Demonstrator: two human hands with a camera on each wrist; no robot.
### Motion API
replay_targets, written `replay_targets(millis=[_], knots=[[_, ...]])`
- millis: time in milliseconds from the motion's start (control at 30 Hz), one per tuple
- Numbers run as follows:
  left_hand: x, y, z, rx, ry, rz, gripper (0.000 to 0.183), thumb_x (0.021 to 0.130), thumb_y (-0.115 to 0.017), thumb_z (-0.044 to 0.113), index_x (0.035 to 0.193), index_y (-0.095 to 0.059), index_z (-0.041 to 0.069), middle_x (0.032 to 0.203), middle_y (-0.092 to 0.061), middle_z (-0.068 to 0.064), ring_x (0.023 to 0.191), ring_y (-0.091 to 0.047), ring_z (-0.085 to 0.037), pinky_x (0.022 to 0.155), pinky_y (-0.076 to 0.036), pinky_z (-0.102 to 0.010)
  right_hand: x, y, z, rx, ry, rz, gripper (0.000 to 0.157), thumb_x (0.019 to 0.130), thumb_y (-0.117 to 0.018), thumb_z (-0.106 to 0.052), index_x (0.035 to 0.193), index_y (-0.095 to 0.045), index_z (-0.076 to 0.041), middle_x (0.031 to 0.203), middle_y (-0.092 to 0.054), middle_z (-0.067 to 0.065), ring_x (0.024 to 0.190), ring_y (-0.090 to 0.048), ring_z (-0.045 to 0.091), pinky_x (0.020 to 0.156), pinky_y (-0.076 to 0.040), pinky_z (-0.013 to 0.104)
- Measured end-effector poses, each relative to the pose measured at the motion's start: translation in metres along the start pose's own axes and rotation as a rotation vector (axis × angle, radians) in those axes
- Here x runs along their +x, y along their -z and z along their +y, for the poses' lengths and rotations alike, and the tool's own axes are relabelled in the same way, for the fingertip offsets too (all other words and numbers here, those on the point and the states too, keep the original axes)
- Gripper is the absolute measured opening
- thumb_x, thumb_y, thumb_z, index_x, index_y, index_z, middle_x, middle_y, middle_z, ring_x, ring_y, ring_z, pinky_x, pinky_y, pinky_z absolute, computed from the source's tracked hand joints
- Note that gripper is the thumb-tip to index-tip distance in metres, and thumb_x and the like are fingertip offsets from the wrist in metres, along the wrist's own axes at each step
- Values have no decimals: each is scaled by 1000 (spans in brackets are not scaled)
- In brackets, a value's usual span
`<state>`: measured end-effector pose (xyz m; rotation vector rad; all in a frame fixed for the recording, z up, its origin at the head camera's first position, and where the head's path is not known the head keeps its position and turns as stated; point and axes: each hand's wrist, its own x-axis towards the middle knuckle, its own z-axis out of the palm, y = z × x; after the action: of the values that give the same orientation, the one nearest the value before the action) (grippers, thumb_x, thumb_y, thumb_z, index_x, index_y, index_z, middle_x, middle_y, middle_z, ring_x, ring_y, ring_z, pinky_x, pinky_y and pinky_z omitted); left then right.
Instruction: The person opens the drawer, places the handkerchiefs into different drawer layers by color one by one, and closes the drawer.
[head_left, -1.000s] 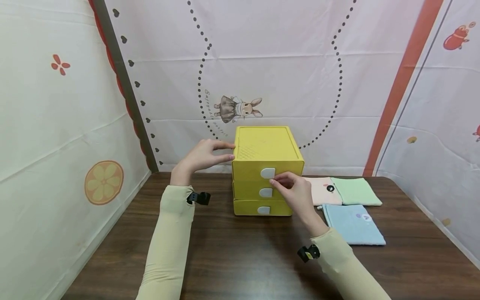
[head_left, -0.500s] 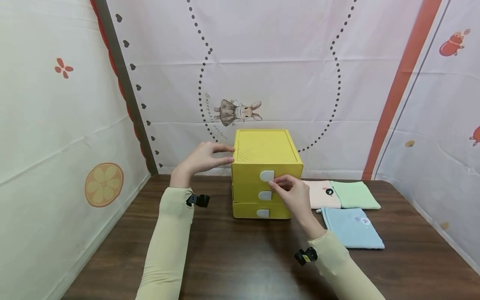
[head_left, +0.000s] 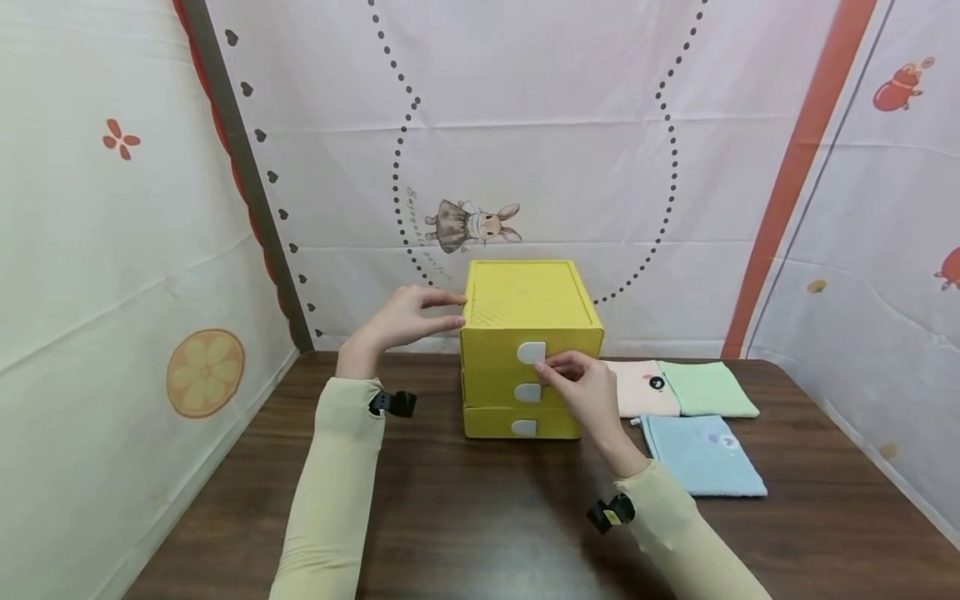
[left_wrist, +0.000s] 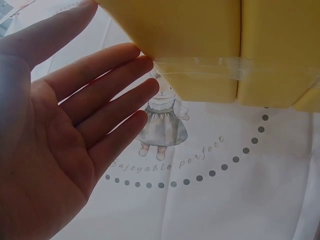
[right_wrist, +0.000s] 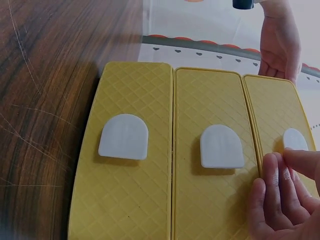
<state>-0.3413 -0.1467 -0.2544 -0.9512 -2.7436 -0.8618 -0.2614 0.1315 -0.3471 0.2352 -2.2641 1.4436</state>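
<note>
Pinching the top tab [head_left: 532, 352] at its lower right edge, the right grip [head_left: 585, 387] has thumb and fingers together, some partly hidden. The box [head_left: 532, 296] stands on the bench [head_left: 465, 517] between the two grips. To its left, the left grip [head_left: 405, 317] has thumb and fingers apart and fairly straight, the tips touching the box's upper left edge. Just below the right grip's pinch are the middle tab [head_left: 528, 392] and bottom tab [head_left: 524, 427]; beyond that grip to the right lie the pink cloth [head_left: 648, 390], green cloth [head_left: 708, 389] and blue cloth [head_left: 705, 456].

The box looks like stiff, light plastic, likely to slide on the smooth bench or tip unless steadied by its sides. Clear tape [left_wrist: 210, 67] crosses the side near the left grip. The tab looks hard, shallow and slippery; the best hold is probably a thumb on its face with a fingertip behind its edge.
</note>
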Motion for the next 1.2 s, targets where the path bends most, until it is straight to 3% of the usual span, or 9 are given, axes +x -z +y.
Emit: replay_targets(millis=[667, 1200], knots=[[-3, -1, -2, -8, -2, -1, 50, 87, -62, 52, 127, -61, 23, 130, -60, -1, 123, -54, -20, 103, -43, -43, -8, 2, -4, -21, 22, -1, 24, 81, -74, -36, 84, -73, -12, 73, -73, 3, 69, -69, 16, 53, -45, 22], [-1, 1, -1, -3, 11, -8, 51, 86, -62, 53, 128, -61, 24, 131, -60, 0, 124, -53, -20, 103, -43, -44, -16, 9, -10, -1, 18, -26, 23, 81, -75, -34, 83, -74, -12, 72, -73, 3, 69, -70, 20, 59, -50, 20]])
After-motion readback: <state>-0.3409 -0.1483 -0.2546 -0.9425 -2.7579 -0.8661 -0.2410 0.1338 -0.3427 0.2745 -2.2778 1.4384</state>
